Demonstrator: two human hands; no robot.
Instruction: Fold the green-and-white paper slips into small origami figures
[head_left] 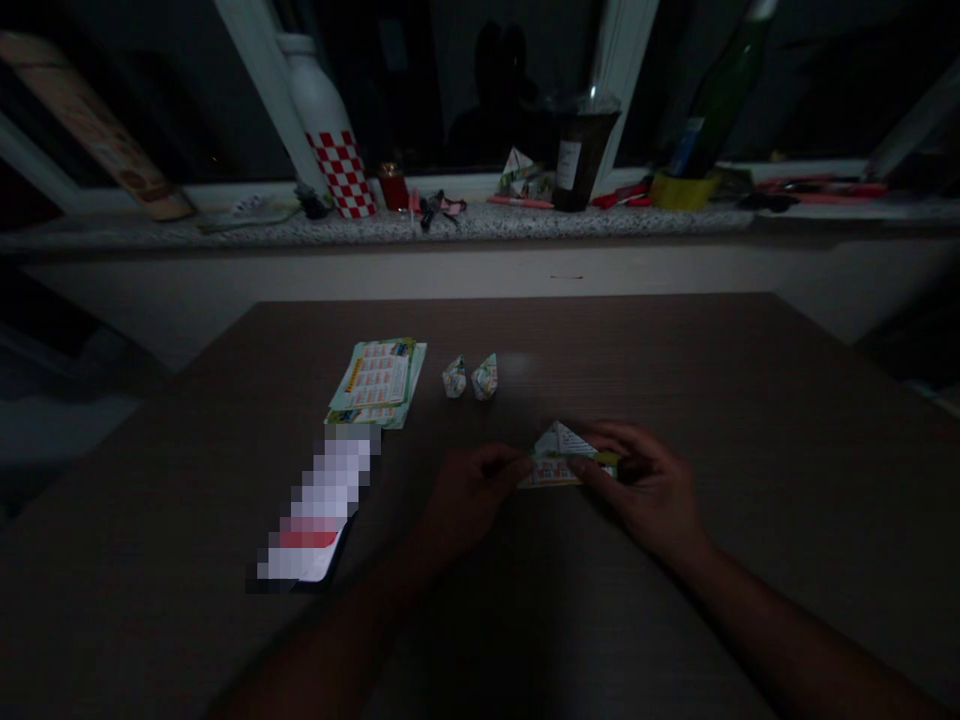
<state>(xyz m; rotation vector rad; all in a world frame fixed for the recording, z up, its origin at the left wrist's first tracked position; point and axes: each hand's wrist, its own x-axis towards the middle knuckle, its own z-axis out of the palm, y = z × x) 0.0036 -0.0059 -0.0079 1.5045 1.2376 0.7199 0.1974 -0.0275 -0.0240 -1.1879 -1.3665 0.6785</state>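
Note:
Low over the dark wooden table, both my hands hold one partly folded printed paper [555, 470]. Its upper part comes to a triangular peak, and a printed strip runs along the lower edge. My left hand [476, 490] pinches the left end between thumb and fingers. On the right, my right hand [649, 485] has its thumb on the front of the strip and its fingers behind the paper. Beyond my hands sit two small folded paper pieces [484, 378], side by side. A pile of printed paper sheets [379, 375] lies to their left.
A phone [319, 515] with a blurred screen lies left of my left hand on the table [675, 370]. Behind, a stone windowsill [450, 230] carries a red-checked white bottle [337, 150], a dark plastic cup [577, 155], a green bottle [724, 95] and small clutter.

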